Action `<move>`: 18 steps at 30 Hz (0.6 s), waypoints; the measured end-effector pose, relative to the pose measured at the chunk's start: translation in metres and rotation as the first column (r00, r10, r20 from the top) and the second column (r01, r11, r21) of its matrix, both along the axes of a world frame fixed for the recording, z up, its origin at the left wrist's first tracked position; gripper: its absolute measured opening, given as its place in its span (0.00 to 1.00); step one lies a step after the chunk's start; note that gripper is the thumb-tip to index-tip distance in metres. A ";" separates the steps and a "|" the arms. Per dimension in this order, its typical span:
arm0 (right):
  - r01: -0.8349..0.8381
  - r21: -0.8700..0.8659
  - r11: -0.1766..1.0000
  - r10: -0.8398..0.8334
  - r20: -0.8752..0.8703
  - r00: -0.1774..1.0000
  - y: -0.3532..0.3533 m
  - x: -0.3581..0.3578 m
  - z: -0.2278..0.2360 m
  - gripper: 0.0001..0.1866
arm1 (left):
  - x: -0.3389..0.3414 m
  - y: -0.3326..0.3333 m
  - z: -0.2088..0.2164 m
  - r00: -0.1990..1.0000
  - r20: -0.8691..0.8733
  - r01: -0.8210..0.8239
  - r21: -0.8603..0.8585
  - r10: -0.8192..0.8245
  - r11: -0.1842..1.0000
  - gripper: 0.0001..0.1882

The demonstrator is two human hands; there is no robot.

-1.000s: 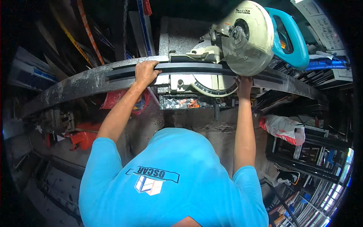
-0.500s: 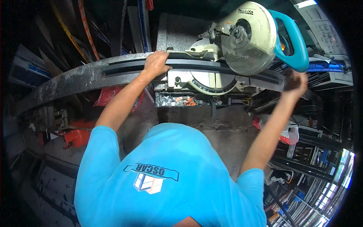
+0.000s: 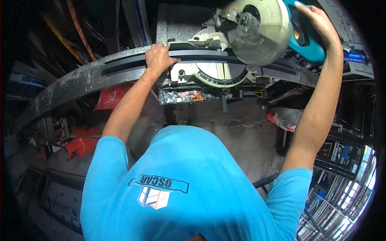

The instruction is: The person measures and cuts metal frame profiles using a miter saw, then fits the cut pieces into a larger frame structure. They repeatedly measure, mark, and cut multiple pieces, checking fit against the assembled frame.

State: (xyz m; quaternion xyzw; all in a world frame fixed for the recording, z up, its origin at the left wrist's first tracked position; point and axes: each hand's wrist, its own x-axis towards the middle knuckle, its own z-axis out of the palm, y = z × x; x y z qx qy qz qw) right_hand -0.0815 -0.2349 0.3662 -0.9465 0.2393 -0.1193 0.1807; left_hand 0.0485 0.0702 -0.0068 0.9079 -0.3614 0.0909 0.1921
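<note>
1 saw (image 3: 263,36), 2 forearms (image 3: 129,102) (image 3: 325,92)

The bare left hand (image 3: 158,58), at eleven o'clock, has bent fingers and its thumb toward three. The bare right hand (image 3: 321,25), at two o'clock, is loose, its bare forearm (image 3: 319,106) stretched out.

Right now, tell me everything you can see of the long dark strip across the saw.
The long dark strip is slender, with dark grey and black bands along its length; it could be a coated metal profile. It lies left to right across the cream saw base, its bowed look probably due to the fisheye lens. The left hand lies over it toward its left part, thumb pointing right. The saw head hides some of it; its right end is hard to make out.
</note>
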 end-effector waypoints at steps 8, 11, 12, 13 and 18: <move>0.138 -0.073 0.988 -0.114 0.273 0.955 -0.004 -0.097 -0.103 0.28 | -0.002 -0.006 0.001 0.998 0.003 0.059 0.026 -0.059 0.998 0.29; 0.142 0.062 0.988 -0.155 0.347 0.925 0.027 -0.101 -0.122 0.24 | -0.001 0.000 -0.001 0.999 0.019 0.046 0.039 -0.046 0.998 0.28; 0.157 0.067 0.985 -0.171 0.357 0.918 0.030 -0.103 -0.127 0.24 | 0.000 -0.001 -0.002 0.998 0.014 0.054 0.037 -0.055 0.998 0.27; 0.165 0.048 0.985 -0.171 0.356 0.919 0.031 -0.105 -0.129 0.24 | 0.001 -0.001 -0.004 0.998 0.009 0.060 0.036 -0.060 0.998 0.27; 0.168 0.040 0.985 -0.170 0.384 0.907 0.035 -0.110 -0.135 0.25 | 0.002 -0.001 -0.003 0.997 0.016 0.071 0.040 -0.072 0.997 0.25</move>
